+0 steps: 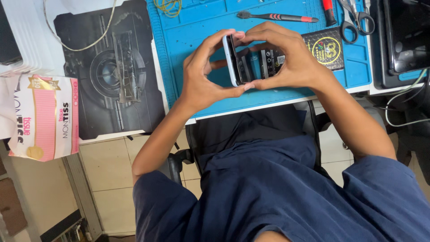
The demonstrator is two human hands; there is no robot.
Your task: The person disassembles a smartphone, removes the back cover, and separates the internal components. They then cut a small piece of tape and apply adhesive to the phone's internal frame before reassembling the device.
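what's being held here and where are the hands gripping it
An opened phone, held on edge over the blue mat. The left hand and right hand pinch its top and bottom rim between fingers and thumbs.

Between both hands, the phone [237,60] has a glossy pale plastic frame. Under them lies a matt blue rubbery mat [192,31]; beyond the right hand [286,58], shiny metal scissors [356,18].

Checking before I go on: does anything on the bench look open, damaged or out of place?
The phone held between the left hand and right hand is open, its inner parts exposed. A tissue pack overhangs the table edge. Nothing looks spilled.
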